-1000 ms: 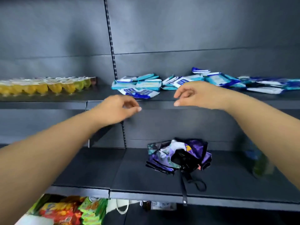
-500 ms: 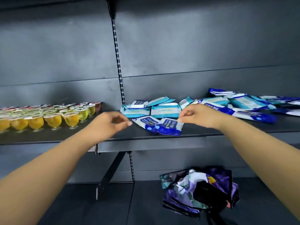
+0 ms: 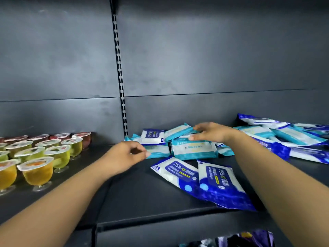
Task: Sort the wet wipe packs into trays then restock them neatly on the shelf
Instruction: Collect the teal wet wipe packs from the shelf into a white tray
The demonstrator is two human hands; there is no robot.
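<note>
Up on the dark shelf point(image 3: 135, 189), both hands reach in over its front edge. The right hand point(image 3: 211, 132) lies on the teal packs point(image 3: 195, 148) stacked near the back of the shelf, just right of the slotted upright point(image 3: 119, 72); its fingers point(image 3: 200, 128) are spread and nearly straight over the top teal pack, the thumb against the pack below, and I cannot tell whether it actually grips one. The left hand point(image 3: 124, 155) hangs just left of that stack, fingers loosely curled with the thumb tip close to the edge of a teal pack; it holds nothing that I can see.

Nearer the front edge, two blue-and-white packs point(image 3: 201, 180) marked as 75% alcohol wipes lie flat side by side, overlapping slightly, between the two forearms. Another blue-and-white pack point(image 3: 153, 136) sits atop the left of the teal stack. Toward the right end of the shelf, a loose heap point(image 3: 284, 136) of teal and blue packs lies jumbled and overlapping, running out of view.

On the left part of the shelf, beyond the upright, rows of sealed jelly cups point(image 3: 38, 166) stand upright: orange ones at the front, green behind, dark red at the back wall. A crumpled purple bag point(image 3: 249, 239) shows at the bottom edge, below the shelf.
</note>
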